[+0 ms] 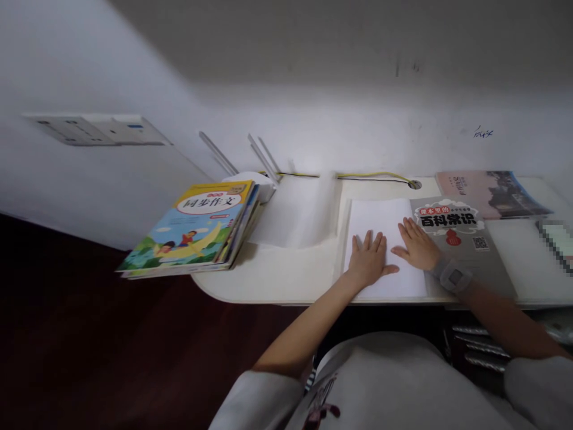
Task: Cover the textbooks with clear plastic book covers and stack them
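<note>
My left hand [369, 258] lies flat, fingers stretched out, on a white sheet or open white page [380, 222] near the desk's front edge. My right hand [416, 242] rests flat beside it, fingers spread, partly on the white page and touching the edge of a grey book [461, 239] with black and red characters. A grey watch [453, 276] sits on my right wrist. Neither hand holds anything.
A stack of colourful books [197, 230] overhangs the white desk's [268, 272] left end. Behind it stands a white router [257, 179] with antennas. A yellow cable [376, 175] runs along the wall. Another book [490, 192] lies at back right. Dark floor lies left.
</note>
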Motion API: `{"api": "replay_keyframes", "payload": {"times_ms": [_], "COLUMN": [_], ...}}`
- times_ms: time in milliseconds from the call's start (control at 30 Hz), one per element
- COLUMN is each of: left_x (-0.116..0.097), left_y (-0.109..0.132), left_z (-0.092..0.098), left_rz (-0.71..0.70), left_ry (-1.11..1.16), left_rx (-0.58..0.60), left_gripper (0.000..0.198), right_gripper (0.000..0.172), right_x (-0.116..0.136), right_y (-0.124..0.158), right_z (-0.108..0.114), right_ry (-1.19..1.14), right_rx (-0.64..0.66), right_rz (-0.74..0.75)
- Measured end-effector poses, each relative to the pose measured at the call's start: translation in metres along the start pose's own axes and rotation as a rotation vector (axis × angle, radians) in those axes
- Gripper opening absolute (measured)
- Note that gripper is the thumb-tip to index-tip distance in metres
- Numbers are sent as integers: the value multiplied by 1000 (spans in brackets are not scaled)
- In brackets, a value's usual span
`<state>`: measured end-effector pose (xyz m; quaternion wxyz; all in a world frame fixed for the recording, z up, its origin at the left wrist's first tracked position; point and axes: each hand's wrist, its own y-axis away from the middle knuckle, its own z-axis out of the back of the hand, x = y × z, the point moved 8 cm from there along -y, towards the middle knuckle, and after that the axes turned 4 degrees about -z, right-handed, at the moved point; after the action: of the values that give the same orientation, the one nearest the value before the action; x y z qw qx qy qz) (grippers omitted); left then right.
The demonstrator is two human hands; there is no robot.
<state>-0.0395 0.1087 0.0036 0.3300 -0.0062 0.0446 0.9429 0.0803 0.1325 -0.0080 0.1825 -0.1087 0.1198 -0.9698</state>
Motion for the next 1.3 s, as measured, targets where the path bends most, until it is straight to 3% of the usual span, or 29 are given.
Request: {"api": "replay_keyframes", "payload": {"times_ms": [133, 267, 467, 567, 667, 767, 833, 900, 1000, 1100, 1200, 1300], "left_x": [13, 48, 91, 104, 109, 99, 85, 69, 45, 23, 8, 11], "left_y": [12, 40, 69, 74, 78, 81, 82, 80, 71, 55, 38, 23], "left_z": [15, 33, 28, 28, 37, 60, 80, 102, 130, 142, 127, 87], "left_rz": [89, 285, 523, 573, 545, 425, 333, 242, 79, -104, -162, 32], "left_ry": [-64, -107, 44, 331, 917, 1436, 1586, 1633, 1580, 1347, 928, 429], "left_rx": [-115, -165, -24, -93, -285, -451, -503, -540, -569, -523, -475, -436], "left_gripper": [71, 58, 29, 23, 19, 26, 29, 28, 27, 35, 53, 69], "right_gripper": [80, 80, 70, 76, 94, 108, 105, 91, 71, 52, 40, 34], "right_x": [23, 33, 42, 52, 63, 69, 71, 72, 70, 58, 36, 20], "right_y": [25, 31, 38, 56, 76, 87, 89, 90, 94, 102, 114, 123], "right_z": [7, 10, 16, 20, 23, 28, 31, 33, 35, 33, 30, 25], "right_ry": [-4, 4, 12, -26, -76, -134, -196, -294, -489, -677, -867, -1100], "right_rx": [-47, -47, -75, -79, -44, -43, -63, -91, -144, -198, -268, -238], "right_rz": [-16, -16, -60, -77, -66, -59, -73, -97, -146, -281, -487, -626]}}
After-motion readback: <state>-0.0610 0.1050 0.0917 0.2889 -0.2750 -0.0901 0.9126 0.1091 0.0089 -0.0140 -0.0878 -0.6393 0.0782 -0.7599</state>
